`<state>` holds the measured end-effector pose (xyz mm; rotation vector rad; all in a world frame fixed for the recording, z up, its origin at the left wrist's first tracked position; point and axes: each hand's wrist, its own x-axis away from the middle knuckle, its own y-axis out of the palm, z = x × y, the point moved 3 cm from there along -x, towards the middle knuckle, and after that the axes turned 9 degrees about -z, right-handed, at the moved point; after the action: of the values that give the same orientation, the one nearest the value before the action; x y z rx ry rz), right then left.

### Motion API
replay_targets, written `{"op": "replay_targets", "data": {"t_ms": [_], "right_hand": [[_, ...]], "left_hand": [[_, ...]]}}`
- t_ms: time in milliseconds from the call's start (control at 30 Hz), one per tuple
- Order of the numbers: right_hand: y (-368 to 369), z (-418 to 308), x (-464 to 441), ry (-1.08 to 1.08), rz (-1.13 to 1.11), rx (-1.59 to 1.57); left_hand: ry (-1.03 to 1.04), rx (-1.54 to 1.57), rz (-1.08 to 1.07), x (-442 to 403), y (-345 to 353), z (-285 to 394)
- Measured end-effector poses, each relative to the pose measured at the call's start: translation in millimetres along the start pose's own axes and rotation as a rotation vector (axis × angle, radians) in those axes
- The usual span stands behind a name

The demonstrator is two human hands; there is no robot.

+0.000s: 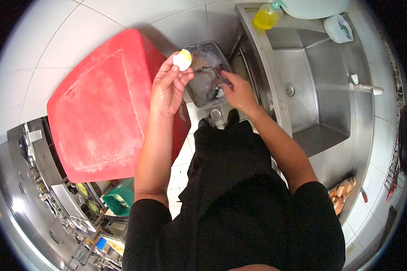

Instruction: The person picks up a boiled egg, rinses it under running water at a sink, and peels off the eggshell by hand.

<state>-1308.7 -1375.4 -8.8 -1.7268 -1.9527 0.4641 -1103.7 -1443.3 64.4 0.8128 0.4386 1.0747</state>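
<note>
My left hand [171, 86] is raised beside the red lid, thumb and fingers closed on a boiled egg [182, 59] whose white is broken so yellow yolk shows at the top. My right hand [239, 91] reaches over a grey bin [202, 97], its thumb and forefinger apart and nothing visible between them. Inside the bin lies greyish, translucent material, with a dark green piece [216, 92] just below my right fingertips. What the grey material is, I cannot make out.
A large red container [99, 113] stands on the left. To the right is a steel sink [303, 90] with a running tap [366, 88]. A bottle of yellow liquid [267, 17] and a white cup [338, 29] sit at its far edge. A floor drain [215, 114] lies before my feet.
</note>
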Motion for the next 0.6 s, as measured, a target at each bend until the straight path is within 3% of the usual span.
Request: {"op": "replay_targets", "data": {"t_ms": [67, 133, 200, 333, 400, 600], "right_hand": [[-7.8, -17.8, 8.2, 0.128, -0.030, -0.267], [-15.0, -40.6, 21.7, 0.090, -0.086, -0.682], [-63.9, -138.8, 54.2, 0.126, -0.356, -1.036], [-111.9, -223.6, 93.1, -0.123, -0.722, -1.131], [-114.4, -240.5, 102.7, -0.073, -0.822, -1.377], [-109.1, -250.7, 125.4, 0.158, -1.089, -1.733]], "left_hand": [[0.008, 0.008, -0.002, -1.5, 0.2, 0.7], [0.004, 0.009, -0.040, -2.5, -0.5, 0.0], [0.003, 0.039, -0.047, -2.8, -2.9, 1.8], [-0.007, 0.132, -0.037, -3.8, 1.5, 2.0], [-0.009, 0.155, -0.042, -5.0, 1.7, 1.9], [0.009, 0.146, -0.080, -5.8, 2.1, 3.0]]}}
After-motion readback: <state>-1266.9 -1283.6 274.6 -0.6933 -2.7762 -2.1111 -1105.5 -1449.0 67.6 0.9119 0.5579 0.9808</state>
